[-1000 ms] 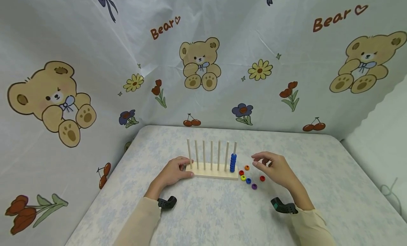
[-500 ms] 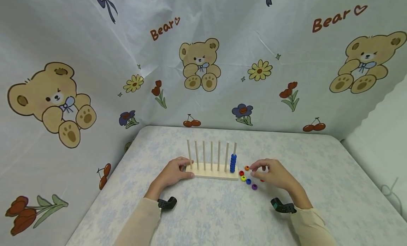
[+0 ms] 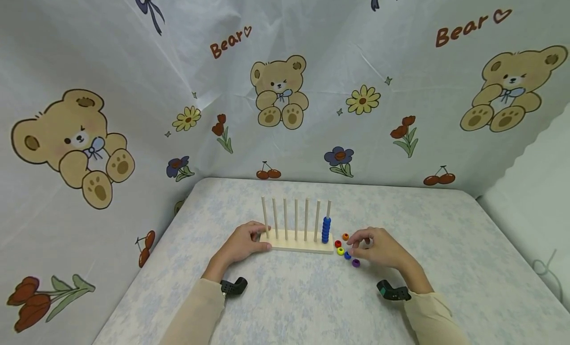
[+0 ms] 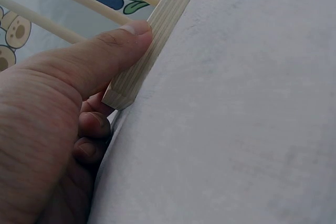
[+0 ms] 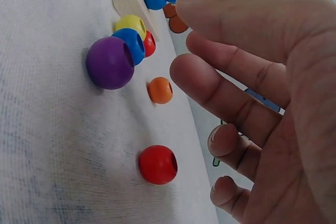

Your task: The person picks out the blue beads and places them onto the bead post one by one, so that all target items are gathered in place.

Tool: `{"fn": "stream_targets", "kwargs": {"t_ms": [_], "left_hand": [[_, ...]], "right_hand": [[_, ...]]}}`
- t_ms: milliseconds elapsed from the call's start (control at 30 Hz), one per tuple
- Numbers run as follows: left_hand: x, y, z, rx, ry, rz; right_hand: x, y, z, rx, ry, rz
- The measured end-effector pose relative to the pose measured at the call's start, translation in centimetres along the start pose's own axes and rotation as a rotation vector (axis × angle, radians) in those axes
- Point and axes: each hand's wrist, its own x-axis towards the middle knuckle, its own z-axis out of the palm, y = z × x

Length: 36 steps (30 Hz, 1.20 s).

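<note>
My left hand (image 3: 240, 242) grips the left end of a pale wooden peg rack (image 3: 296, 245), thumb on the front edge in the left wrist view. Several upright pegs rise from it. Blue beads (image 3: 326, 230) are stacked on the rightmost peg. My right hand (image 3: 380, 247) hovers over the loose beads, fingers relaxed and apart, holding nothing. By the rack's right end lie an orange bead (image 3: 345, 236), a red bead (image 3: 338, 244), a yellow bead (image 3: 340, 251), a blue bead (image 3: 347, 255) and a purple bead (image 3: 356, 263). Another red bead (image 5: 157, 164) shows only in the right wrist view.
A pale blue mottled cloth (image 3: 303, 305) covers the table. Behind it hangs a white curtain (image 3: 320, 33) printed with bears and flowers. A thin cable (image 3: 547, 271) is at the far right. Each wrist wears a black band.
My right hand has moved left and nearer to me, over the loose beads, and now hides the second red bead in the head view. My left hand stays on the rack.
</note>
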Motion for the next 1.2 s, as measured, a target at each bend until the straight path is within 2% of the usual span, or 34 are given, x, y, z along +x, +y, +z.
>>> {"fn": "stream_targets", "kwargs": {"t_ms": [167, 367, 1200], "left_hand": [[0.1, -0.1, 0.1, 0.000, 0.000, 0.005], [0.1, 0.1, -0.1, -0.014, 0.001, 0.001], [0.0, 0.0, 0.0, -0.019, -0.004, -0.001]], "right_hand": [[0.1, 0.3, 0.3, 0.015, -0.022, -0.014], [0.4, 0.4, 0.7, -0.018, -0.022, -0.038], [0.4, 0.3, 1.6, -0.009, -0.058, 0.016]]}}
